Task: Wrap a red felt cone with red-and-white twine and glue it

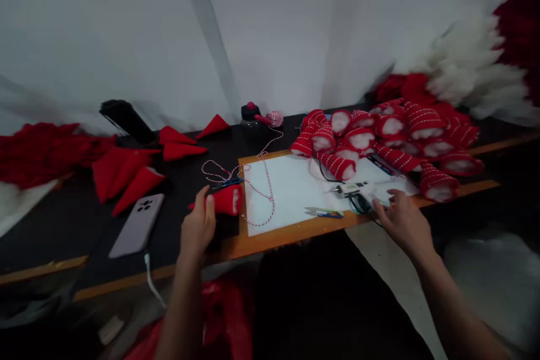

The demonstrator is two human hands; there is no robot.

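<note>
Black table [84, 236]: left hand [198, 225] grips red cone [225, 201], right hand [405, 225] beside glue gun [350, 188].

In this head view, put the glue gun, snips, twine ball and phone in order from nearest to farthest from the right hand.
From the right hand:
1. hot glue gun, just left of the hand on the white sheet
2. thread snips, at the sheet's near edge
3. ball of red-and-white twine, toward the table's back
4. phone, far left on the table
</note>
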